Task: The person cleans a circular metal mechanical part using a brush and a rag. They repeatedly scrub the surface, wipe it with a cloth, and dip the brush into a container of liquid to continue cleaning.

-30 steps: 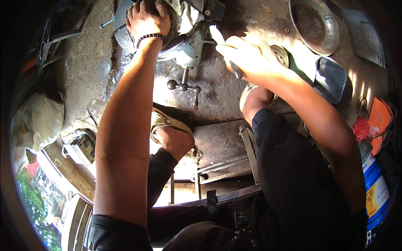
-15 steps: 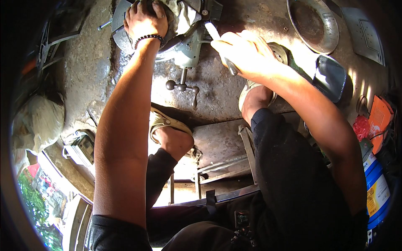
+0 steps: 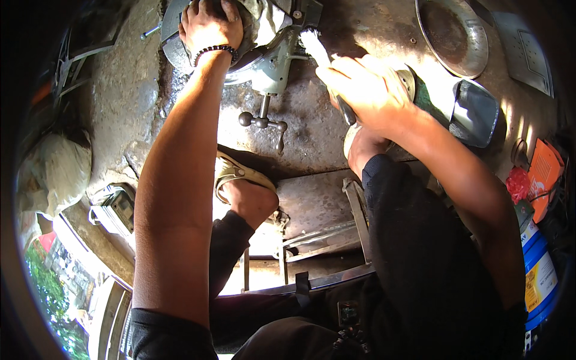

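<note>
My right hand (image 3: 372,90) is wrapped round a brush with white bristles (image 3: 313,45) and a dark handle end that sticks out below the fist. The dark-tipped bristles are beside the grey metal machine (image 3: 275,75), which has a round part and a ball-ended crank handle (image 3: 262,120). My left hand (image 3: 211,27) lies with fingers spread over the machine's round grey part. A pale cloth (image 3: 267,24) drapes over the machine next to my left thumb. The far side of the machine is cut off by the picture's top edge.
On the right lie a round metal pan (image 3: 450,39), a dark square tray (image 3: 474,114), an orange piece (image 3: 545,174) and a blue bucket (image 3: 540,264). A pale plastic bag (image 3: 57,171) is at the left. My sandalled feet stand either side of the crank.
My right hand has drawn the brush slightly right and nearer to me, and more of its bristles show. My left hand stays on the machine.
</note>
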A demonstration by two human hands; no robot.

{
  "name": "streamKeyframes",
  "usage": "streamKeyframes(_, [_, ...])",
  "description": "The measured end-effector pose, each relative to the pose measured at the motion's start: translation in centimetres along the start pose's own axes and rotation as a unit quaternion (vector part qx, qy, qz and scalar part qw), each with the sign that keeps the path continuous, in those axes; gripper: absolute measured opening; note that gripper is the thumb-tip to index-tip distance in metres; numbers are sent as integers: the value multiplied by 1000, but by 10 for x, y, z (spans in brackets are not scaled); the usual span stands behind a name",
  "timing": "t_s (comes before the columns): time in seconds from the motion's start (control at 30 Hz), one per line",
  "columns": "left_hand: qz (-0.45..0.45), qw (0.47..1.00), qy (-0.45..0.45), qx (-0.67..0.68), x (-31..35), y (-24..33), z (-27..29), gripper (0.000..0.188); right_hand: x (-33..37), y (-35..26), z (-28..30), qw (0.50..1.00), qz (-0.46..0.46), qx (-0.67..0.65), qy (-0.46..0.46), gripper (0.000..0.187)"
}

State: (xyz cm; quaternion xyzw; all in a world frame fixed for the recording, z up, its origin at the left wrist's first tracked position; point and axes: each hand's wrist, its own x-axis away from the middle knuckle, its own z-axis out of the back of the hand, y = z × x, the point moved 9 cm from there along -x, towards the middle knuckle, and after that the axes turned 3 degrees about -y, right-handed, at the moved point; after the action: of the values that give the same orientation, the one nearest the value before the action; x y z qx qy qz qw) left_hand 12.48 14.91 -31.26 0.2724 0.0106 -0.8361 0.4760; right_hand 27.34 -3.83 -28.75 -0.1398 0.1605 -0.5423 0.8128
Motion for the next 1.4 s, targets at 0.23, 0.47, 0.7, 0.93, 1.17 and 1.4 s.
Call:
streamKeyframes(0.23, [37,999,-14,-3,-1,-6,-5,27,-2,1,-12,1000,15,9,8,27])
streamKeyframes(0.47, [-48,999,16,20,0,13,10,20,-15,11,-26,999,-3,2,-34,25])
streamKeyframes(0.7, [-29,999,8,44,-2,13,13,19,-16,12,-26,999,-17,-10,-33,29])
streamKeyframes(0.93, [-47,998,39,24,0,16,15,21,-18,13,-29,999,-10,-3,-37,30])
streamKeyframes(1.17, [-28,998,46,11,1,6,8,22,-20,12,-29,1000,-6,2,-30,31])
streamKeyframes(1.4, [59,998,-19,10,-1,-11,-7,28,-22,11,-25,1000,-13,12,-23,27])
